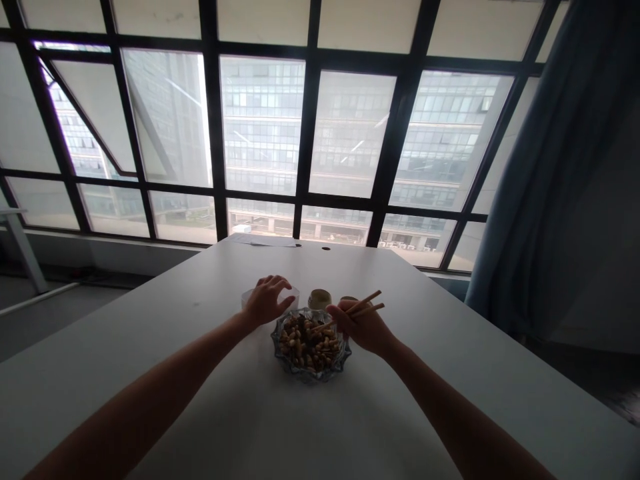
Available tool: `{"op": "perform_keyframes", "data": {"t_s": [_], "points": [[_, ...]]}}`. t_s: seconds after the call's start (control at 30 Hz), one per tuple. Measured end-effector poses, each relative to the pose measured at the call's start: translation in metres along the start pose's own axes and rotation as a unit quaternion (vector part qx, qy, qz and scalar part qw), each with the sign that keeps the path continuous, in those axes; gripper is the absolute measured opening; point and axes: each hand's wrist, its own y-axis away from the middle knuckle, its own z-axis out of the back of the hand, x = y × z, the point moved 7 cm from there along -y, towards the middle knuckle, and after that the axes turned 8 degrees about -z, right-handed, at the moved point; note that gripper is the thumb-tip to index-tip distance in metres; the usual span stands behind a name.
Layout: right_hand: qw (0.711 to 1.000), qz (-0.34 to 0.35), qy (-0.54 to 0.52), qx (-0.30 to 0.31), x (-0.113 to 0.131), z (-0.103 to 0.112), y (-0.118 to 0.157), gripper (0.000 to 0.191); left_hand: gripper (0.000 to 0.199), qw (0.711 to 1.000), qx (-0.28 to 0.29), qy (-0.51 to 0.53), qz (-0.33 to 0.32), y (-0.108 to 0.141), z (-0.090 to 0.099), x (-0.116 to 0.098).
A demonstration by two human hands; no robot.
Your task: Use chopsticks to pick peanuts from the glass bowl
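A scalloped glass bowl point(313, 375) stands on the table, filled with a mix of brown and pale pieces that look like nuts or seeds point(310, 343). My right hand point(364, 327), at the bowl's right rim, is closed around a pair of wooden chopsticks point(367, 303). Their tips reach over the contents; whether they pinch a piece I cannot tell. Just behind the bowl's left side, my left hand point(267, 300) has its thumb and fingers apart, above a clear plastic container point(295, 294) that it partly hides. Contact with that container is unclear.
Behind the bowl stand a small round yellowish container point(319, 299) and a similar one point(349, 299) partly covered by my right hand. Papers point(263, 240) lie at the white table's point(215, 400) far end. Beyond are windows, with a blue curtain point(540, 167) on the right.
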Motion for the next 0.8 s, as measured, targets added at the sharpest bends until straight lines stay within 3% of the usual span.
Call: {"op": "perform_keyframes", "data": {"t_s": [0.17,0.33,0.5,0.7,0.8], "points": [[0.998,0.015,0.009,-0.056,-0.002,0.013,0.002,0.048,0.028,0.99,-0.036,0.13,-0.029,0.029,0.009,-0.02],[0.996,0.007,-0.044,-0.079,0.001,0.016,0.01,0.05,0.035,0.984,-0.048,0.169,0.022,0.051,-0.002,-0.012],[0.995,-0.068,-0.074,-0.016,-0.002,0.02,0.013,0.056,0.037,0.983,-0.024,0.173,0.059,0.06,-0.012,-0.006],[0.98,-0.113,-0.056,0.156,-0.002,0.008,0.018,0.054,0.038,0.98,0.004,0.186,0.069,0.063,-0.017,-0.007],[0.982,-0.112,-0.041,0.149,-0.005,0.007,0.016,0.053,0.038,0.982,0.014,0.177,0.07,0.064,-0.017,-0.007]]}}
